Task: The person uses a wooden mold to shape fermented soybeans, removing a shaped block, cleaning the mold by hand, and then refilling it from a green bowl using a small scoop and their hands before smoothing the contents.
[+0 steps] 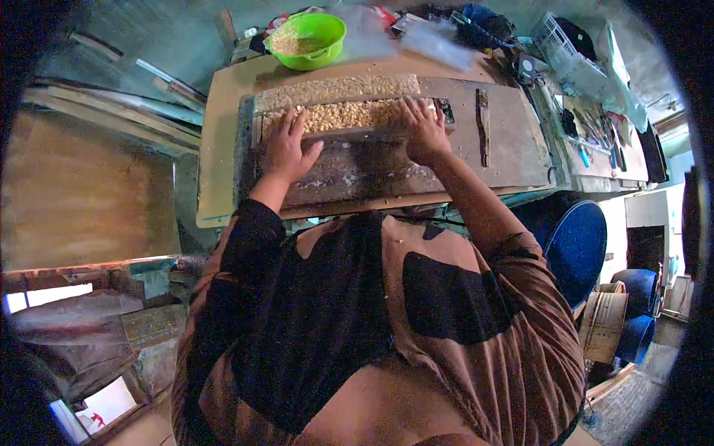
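A long wooden mould (368,132) lies across a dark, worn board (357,173). It holds a strip of pale, lumpy pieces (346,115) that look like nuts or puffed grain. At the strip's left end my left hand (288,146) rests with fingers spread on the pieces and thumb pointing right. My right hand (425,129) lies over the right end, its fingers slightly apart on the pieces and the mould's edge. Just behind the mould is a flatter, paler slab (340,89) of similar pieces. Neither hand grasps anything.
A green plastic basin (309,47) with loose pieces stands at the table's back, beside clear plastic bags (435,44). A dark wooden bar (483,128) lies right of the mould. Tools (597,131) fill a right-hand tray; a blue barrel (577,251) stands below.
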Tool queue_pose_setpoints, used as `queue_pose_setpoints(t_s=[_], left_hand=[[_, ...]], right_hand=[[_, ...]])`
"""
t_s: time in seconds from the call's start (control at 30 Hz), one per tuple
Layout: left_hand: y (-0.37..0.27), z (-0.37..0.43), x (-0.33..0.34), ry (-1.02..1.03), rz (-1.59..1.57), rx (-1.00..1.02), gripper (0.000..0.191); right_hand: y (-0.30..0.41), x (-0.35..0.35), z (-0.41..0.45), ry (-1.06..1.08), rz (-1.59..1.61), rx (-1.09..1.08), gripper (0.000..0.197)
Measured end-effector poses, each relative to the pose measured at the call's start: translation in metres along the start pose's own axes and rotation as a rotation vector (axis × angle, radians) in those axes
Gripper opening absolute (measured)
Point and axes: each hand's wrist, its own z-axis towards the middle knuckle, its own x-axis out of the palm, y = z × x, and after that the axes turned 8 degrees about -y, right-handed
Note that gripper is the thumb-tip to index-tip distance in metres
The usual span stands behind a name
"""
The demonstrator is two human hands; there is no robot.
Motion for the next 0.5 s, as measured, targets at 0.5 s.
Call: queue_pose_setpoints(t_s=[0.5], left_hand=[[0.081, 0.011, -0.019, 0.030, -0.369, -0.175, 0.015]], right_hand=[[-0.110, 0.032, 0.030, 0.063, 0.495, 0.046, 0.021]])
